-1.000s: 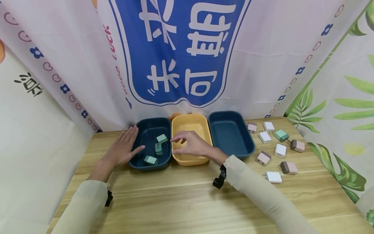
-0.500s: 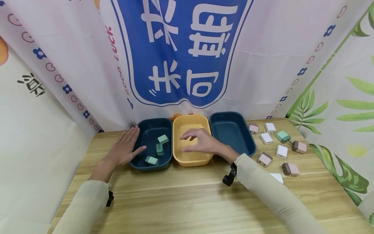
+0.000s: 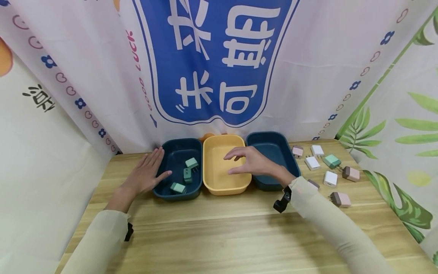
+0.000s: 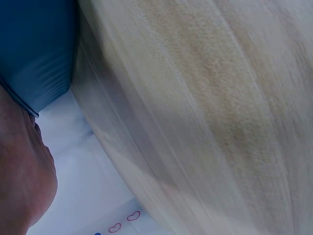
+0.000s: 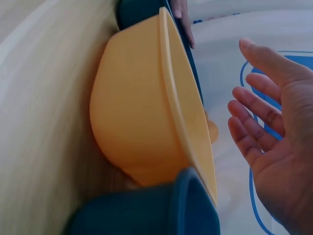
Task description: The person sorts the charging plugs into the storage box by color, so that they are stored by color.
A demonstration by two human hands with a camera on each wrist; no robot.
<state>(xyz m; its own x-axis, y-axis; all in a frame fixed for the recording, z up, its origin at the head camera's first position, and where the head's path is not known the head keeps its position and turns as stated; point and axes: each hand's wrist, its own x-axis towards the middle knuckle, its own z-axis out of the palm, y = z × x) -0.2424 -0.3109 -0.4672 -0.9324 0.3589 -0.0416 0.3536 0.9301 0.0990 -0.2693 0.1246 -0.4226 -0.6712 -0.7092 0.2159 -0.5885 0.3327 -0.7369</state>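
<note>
Spread and bowed, thumb apart from the fingers, the right hand (image 3: 251,161) hangs over the yellow tray (image 3: 215,161) and the near edge of its neighbour, with only air between thumb and fingertips; the left hand (image 3: 145,175) lies with straight fingers along the outer side of the left blue tray (image 3: 175,158), thumb reaching over the rim. Three trays stand side by side, the third being the right blue tray (image 3: 272,150), each with its long axis running from the printed cloth (image 3: 301,87) toward the person. Inside the left one are three green adapters (image 3: 187,176): the farthest points its prongs down and right, the middle one lies lengthwise toward the person, the nearest lies roughly crosswise. To the right on the table (image 3: 212,232), eight more show: three white adapters (image 3: 330,179), four pink-and-brown adapters (image 3: 351,174), one partly behind the right sleeve (image 3: 338,228), and a green adapter (image 3: 332,161) with prongs aimed right and nearer. Of the pink-and-brown ones, the nearest fully visible points its prongs left.
</note>
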